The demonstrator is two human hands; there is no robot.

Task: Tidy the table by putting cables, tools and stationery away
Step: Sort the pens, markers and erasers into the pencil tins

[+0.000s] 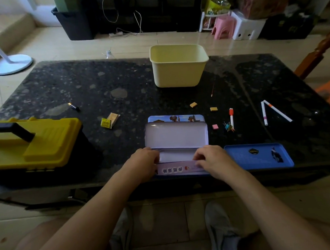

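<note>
Our left hand (145, 159) and right hand (210, 159) both grip the open pencil case (176, 137) by its near rim, which we judge light, stiff, slippery tin.

Four Chinese characters, seemingly 金榜题名, each in its own pale round, run along the lilac front strip of the open pencil tin (176, 137) at the near edge of the table (121, 83). The badge on the blue tray (242, 157) just right of it and the print on the yellow packet (106, 123) are too small to read.
</note>
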